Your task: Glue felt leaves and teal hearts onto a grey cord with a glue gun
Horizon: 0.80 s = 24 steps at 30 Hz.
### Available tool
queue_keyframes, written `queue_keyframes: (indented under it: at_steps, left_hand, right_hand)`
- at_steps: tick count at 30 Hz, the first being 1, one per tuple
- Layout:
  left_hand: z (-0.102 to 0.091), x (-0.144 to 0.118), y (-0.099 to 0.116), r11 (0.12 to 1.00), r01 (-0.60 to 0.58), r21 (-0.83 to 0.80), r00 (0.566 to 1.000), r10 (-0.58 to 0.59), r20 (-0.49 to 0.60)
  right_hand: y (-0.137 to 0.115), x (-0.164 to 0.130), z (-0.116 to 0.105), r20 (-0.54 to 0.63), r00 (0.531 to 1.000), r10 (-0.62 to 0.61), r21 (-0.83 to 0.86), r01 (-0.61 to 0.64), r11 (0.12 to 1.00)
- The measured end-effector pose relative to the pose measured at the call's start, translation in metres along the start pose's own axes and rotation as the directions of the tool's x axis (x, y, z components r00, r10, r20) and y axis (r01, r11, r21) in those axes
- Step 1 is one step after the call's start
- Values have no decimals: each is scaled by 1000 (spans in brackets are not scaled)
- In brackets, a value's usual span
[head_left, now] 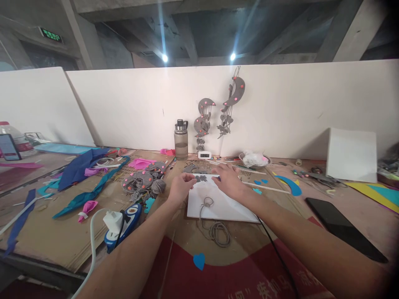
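Note:
My left hand (pixel 181 187) is at the far left corner of a white board (pixel 224 207), its thumb and fingertips drawn together. What they hold, if anything, is too small to make out. Right beside those fingertips lie small dark grey cut pieces (pixel 201 178). My right hand (pixel 229 181) bends over the board's far edge with its fingers curled in; a dark bluish bit shows under them, not clear enough to name. Grey cord (pixel 218 233) trails in loops from the board onto the cardboard. Just beyond the hands sits a grey crescent piece (pixel 190 168).
Grey moon hangings (pixel 235 92) hang on the white partition. Before it stand a water bottle (pixel 181 139) and a small clock (pixel 204 155). A power strip (pixel 123 226) and grey yarn decorations (pixel 140 182) lie left, a black phone (pixel 344 228) right. A dark cable (pixel 277 253) runs beneath my right forearm.

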<state>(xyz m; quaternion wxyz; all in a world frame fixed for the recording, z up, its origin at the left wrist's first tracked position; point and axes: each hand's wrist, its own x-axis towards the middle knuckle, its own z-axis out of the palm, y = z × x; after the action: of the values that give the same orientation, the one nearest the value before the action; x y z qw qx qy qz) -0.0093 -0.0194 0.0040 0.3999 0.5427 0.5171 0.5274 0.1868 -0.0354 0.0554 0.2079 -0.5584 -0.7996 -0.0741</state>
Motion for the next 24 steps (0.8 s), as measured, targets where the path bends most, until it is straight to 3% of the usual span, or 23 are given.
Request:
queue_keyframes:
  at_steps: [7,13,19,24]
  left_hand:
    - [-10,7,-8,988,-37,149,999,40,-20]
    - [-12,12,-11,983,-26,184,999,32,-27]
    - [-9,13,-12,999,23,33,999,-22,-26]
    - [-8,10,2,978,83,-192,996,-87,-11]
  right_hand:
    - [-13,30,31,178,980,-90,-112,111,987]
    - [-18,49,47,265,955,-134,-104,167,980]
    - [-17,54,50,260,954,-147,-100,178,979]
    - [-17,54,47,217,968,-126,-66,144,987]
